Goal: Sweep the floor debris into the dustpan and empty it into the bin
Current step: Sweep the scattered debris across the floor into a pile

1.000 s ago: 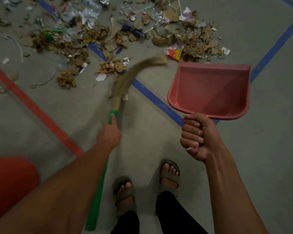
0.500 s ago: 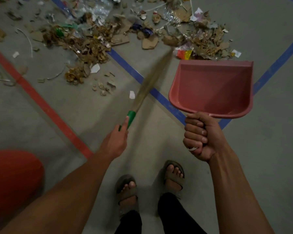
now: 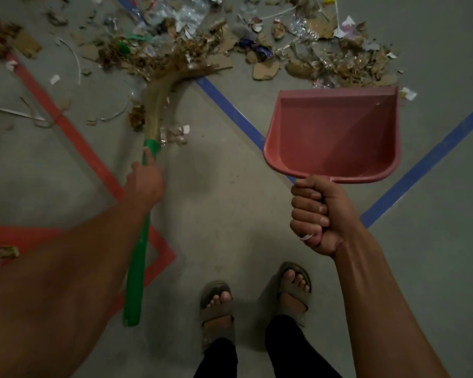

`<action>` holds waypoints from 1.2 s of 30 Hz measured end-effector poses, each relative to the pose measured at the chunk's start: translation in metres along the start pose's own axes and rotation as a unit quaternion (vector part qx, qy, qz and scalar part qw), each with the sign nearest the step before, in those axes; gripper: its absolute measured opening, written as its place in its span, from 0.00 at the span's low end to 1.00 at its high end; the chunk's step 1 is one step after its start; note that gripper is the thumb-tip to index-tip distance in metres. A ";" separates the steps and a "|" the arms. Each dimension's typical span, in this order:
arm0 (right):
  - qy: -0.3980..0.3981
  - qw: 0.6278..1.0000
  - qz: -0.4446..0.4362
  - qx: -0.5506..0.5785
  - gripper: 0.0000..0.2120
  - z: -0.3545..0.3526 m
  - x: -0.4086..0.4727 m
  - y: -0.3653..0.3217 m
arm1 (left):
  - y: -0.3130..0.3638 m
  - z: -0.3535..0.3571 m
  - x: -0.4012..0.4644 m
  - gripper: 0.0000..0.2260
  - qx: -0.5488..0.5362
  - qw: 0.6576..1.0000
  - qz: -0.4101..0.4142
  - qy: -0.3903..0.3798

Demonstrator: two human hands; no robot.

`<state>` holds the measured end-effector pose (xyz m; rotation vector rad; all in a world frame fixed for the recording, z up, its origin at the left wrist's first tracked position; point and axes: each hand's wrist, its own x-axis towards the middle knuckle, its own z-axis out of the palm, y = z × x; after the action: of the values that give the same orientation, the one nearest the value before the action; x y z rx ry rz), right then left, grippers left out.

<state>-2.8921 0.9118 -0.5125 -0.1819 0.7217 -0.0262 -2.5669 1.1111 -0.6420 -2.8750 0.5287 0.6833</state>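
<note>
Pink dustpan (image 3: pixel 336 135) gripped aloft by right hand (image 3: pixel 316 214); left hand (image 3: pixel 145 184) grasps broom (image 3: pixel 148 148). Risk: bristles scatter debris (image 3: pixel 339 61) past the raised pan.

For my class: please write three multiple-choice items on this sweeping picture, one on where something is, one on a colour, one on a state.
1. Where does most of the debris lie?
A. Inside the dustpan
B. On the floor ahead of the dustpan and broom
C. Under the person's sandals

2. What colour is the broom's handle?
A. Green
B. Blue
C. Yellow

3. What is the state of the dustpan?
A. Heaped with cardboard
B. Lying face down
C. Held up, with no heap of debris inside

Answers:
1 B: the debris is spread over the floor beyond the dustpan and at the broom bristles.
2 A: the handle gripped by the left hand is green.
3 C: the right hand grips its handle and the pan's inside shows bare pink.
</note>
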 end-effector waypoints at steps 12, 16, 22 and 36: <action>-0.003 0.999 0.036 -0.036 0.20 0.034 0.035 0.031 | -0.042 0.033 -0.058 0.27 -0.084 0.983 0.159 0.030; -0.007 0.998 0.048 -0.044 0.20 0.045 0.050 0.040 | -0.053 0.049 -0.065 0.27 0.029 0.980 0.169 -0.099; -0.024 0.996 0.069 -0.053 0.21 0.064 0.069 0.052 | -0.077 0.022 -0.008 0.30 0.029 0.995 0.016 -0.096; -0.022 0.995 0.079 -0.050 0.20 0.072 0.081 0.058 | -0.088 -0.029 -0.021 0.28 -0.155 0.986 -0.007 0.060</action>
<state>-2.7858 0.9736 -0.5225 -0.2210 0.6916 0.1643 -2.5400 1.1926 -0.6018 -3.2248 0.4505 0.6433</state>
